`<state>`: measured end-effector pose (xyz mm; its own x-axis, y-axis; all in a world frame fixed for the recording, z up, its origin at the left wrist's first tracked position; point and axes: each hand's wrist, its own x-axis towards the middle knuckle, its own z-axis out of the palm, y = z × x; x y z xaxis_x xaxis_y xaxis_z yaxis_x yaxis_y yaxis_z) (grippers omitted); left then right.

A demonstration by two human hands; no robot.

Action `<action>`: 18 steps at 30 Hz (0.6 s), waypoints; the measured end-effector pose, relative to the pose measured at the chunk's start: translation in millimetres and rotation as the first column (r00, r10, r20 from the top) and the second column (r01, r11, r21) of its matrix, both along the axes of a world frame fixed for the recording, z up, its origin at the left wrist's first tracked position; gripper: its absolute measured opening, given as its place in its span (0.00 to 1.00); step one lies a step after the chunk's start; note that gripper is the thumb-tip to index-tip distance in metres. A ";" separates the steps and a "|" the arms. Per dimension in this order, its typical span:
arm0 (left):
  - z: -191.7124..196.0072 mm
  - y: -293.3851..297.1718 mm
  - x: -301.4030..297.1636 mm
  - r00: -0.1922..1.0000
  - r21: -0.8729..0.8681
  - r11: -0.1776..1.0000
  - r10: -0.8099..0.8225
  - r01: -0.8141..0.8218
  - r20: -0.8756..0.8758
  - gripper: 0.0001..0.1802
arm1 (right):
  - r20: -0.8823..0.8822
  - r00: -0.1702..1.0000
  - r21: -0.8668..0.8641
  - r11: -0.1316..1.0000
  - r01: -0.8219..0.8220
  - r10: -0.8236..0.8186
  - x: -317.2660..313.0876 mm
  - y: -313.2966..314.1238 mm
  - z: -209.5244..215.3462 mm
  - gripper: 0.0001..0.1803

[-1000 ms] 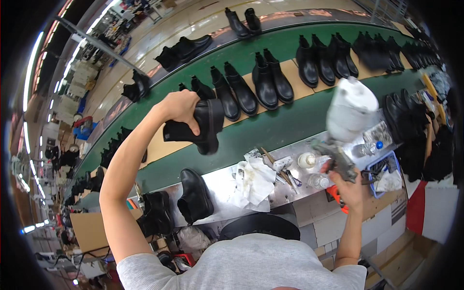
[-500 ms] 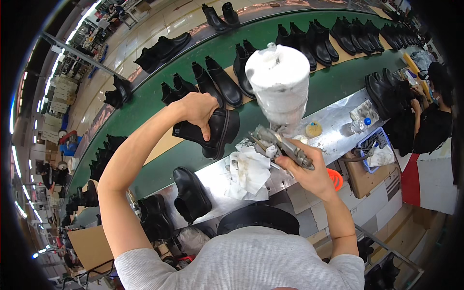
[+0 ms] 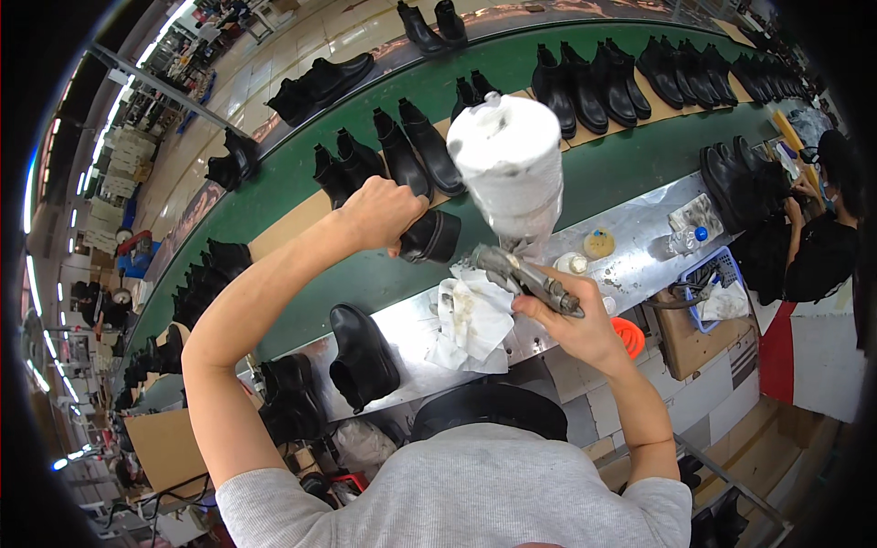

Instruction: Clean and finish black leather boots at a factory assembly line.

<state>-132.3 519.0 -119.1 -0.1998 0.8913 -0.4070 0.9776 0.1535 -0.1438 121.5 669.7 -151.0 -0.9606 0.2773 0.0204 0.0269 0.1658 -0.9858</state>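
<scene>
My left hand [image 3: 384, 216] is closed around a black ankle boot [image 3: 431, 237], raised over the bench edge; much of the boot is hidden behind the hand. A metal spray gun [image 3: 537, 283] sits in my right hand [image 3: 585, 324], fingers wrapped around its grip. On top of the gun stands a large cup [image 3: 512, 169] wrapped in white, smudged plastic. The gun's front end faces the boot, a short gap apart. Whether any spray comes out, I cannot tell. Below the two hands lie stained white wipes [image 3: 470, 320]. Nearer me, another black boot [image 3: 361, 356] rests on the metal bench.
Rows of black boots [image 3: 607, 82] stand on brown strips along the green conveyor [image 3: 621, 155]. The metal bench [image 3: 639, 219] carries a yellow-topped jar [image 3: 598, 243] and a clear bottle [image 3: 683, 239]. A blue basket [image 3: 722, 274] is at the right, near a co-worker [image 3: 813, 219] handling boots.
My left hand has turned the boot, so its upright sole now lies lower and mostly out of sight. The spray gun has shifted slightly left in the picture.
</scene>
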 end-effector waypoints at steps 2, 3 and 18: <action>-4.3 -4.1 1.2 0.999 0.053 0.999 -0.002 0.004 -0.042 0.25 | 0.056 0.998 -0.012 0.999 -0.030 0.031 0.1 1.7 -1.0 0.21; -0.4 -5.5 4.3 0.998 0.005 0.999 0.043 -0.043 -0.045 0.25 | 0.047 0.995 0.006 0.996 -0.089 0.089 0.2 2.8 -1.6 0.23; -34.7 -292.4 68.2 0.846 -0.113 0.973 0.113 -0.200 -0.521 0.21 | 0.235 0.785 0.272 0.814 0.513 -0.573 25.2 237.8 -178.8 0.17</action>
